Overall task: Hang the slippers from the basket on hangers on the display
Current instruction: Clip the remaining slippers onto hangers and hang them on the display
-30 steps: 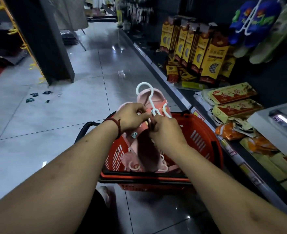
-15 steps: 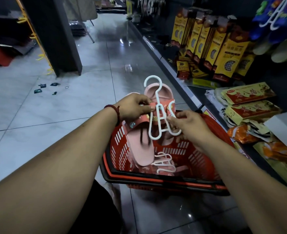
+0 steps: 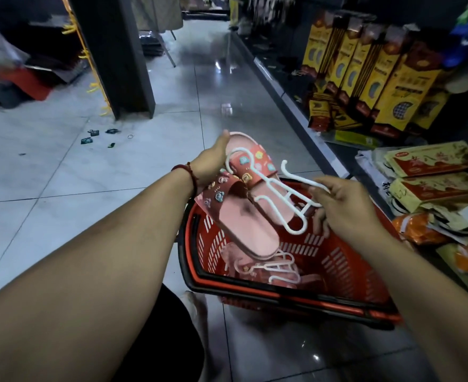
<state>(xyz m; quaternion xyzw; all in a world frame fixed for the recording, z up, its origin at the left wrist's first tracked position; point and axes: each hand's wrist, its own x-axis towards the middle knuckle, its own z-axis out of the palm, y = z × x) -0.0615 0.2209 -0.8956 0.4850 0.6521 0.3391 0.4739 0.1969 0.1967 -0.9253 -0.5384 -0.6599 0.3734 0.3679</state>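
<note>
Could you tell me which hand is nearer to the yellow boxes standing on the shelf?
The right. The right hand holds the white hanger over the red basket, on the shelf side, below the yellow boxes. The left hand holds the pink slippers farther out, toward the aisle.

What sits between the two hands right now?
In the head view, the pink slippers and white hanger span from left hand to right hand.

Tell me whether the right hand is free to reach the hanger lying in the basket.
Probably not yet. The right hand is closed on a white hanger hooked into the pink slippers, and those slippers hang over the spare hanger in the basket. The left hand holds the pair too.
</note>
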